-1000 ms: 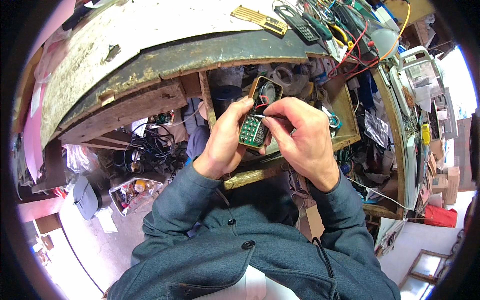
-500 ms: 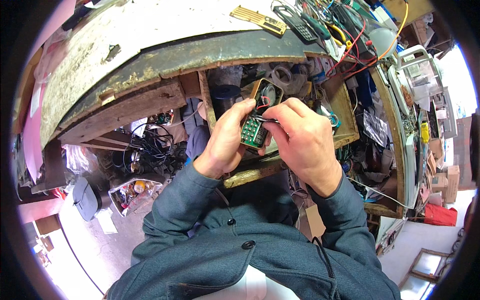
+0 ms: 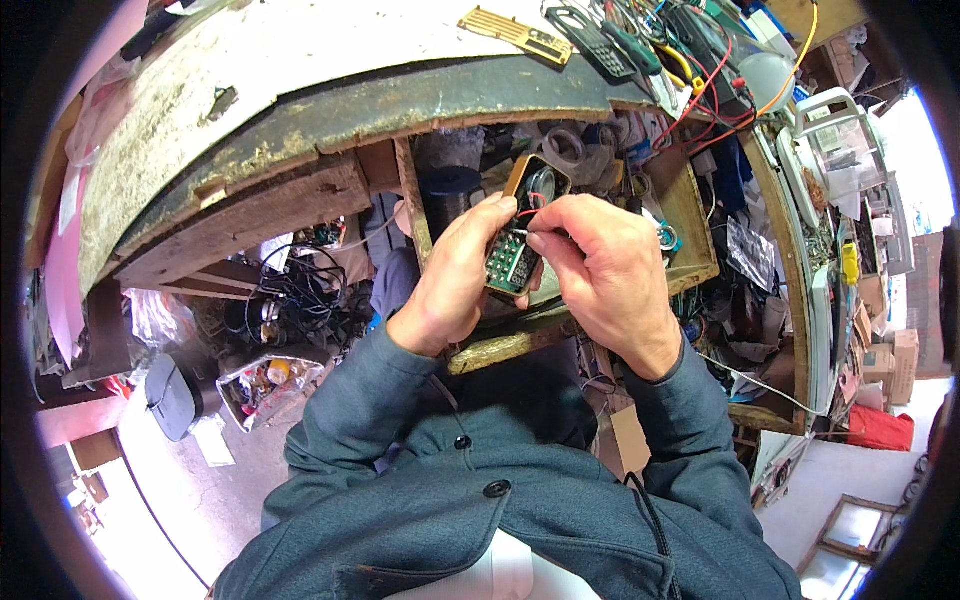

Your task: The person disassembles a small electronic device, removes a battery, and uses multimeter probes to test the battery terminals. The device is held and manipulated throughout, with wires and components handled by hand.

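Note:
My left hand (image 3: 452, 280) is wrapped around an opened handheld electronic device with a tan case rim (image 3: 517, 176). Inside it sit a green circuit board (image 3: 505, 266) with rows of light dots and a round speaker (image 3: 541, 184) at its far end. A red wire (image 3: 536, 204) runs near the speaker. Over the middle of the board, my right hand (image 3: 618, 275) is closed in a pinch. A thin pale tip shows at those fingertips, but the thing they hold is mostly hidden.
Below the device is an open wooden drawer (image 3: 690, 205) full of parts, with a wire spool (image 3: 450, 184). On the bench (image 3: 330, 50) lie a gold slotted panel (image 3: 514, 36), a dark handset shell (image 3: 590, 42), a screwdriver (image 3: 638, 52) and tangled leads. A junk-filled box (image 3: 262, 400) stands lower left.
The right hand's fingertips have drawn closer together over the board, and the dark thin piece seen between them is now mostly hidden. The device has shifted slightly right.

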### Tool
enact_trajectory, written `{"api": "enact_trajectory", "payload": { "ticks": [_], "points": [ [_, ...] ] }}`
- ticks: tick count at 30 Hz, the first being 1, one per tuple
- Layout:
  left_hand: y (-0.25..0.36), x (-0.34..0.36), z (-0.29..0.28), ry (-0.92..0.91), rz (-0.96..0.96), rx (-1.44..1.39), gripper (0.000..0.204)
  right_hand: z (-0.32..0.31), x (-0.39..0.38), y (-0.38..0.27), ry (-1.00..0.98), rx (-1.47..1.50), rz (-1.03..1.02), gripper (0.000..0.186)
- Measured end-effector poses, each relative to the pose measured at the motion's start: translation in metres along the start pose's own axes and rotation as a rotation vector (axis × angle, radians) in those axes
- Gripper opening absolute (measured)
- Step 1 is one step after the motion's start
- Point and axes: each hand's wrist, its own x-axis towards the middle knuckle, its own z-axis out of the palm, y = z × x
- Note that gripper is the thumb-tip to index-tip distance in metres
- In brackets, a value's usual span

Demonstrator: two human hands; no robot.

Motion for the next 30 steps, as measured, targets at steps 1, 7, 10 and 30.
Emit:
{"api": "enact_trajectory", "payload": {
  "ticks": [1,7,10,30],
  "points": [
    [0.0,0.0,-0.001,0.008,-0.008,-0.01,0.034,0.001,0.001,-0.001,0.009,-0.003,-0.001,0.012],
    [0.002,-0.001,-0.005,-0.039,-0.056,-0.097,0.035,0.006,0.0,-0.004,0.073,0.085,0.028,0.014],
    [0.003,-0.001,-0.005,-0.045,-0.069,-0.122,0.036,0.01,-0.002,0.001,0.076,0.206,0.083,0.014],
    [0.005,-0.002,-0.002,-0.081,-0.079,-0.102,0.041,0.005,-0.005,0.009,-0.004,0.538,0.288,0.005]
  ]
}}
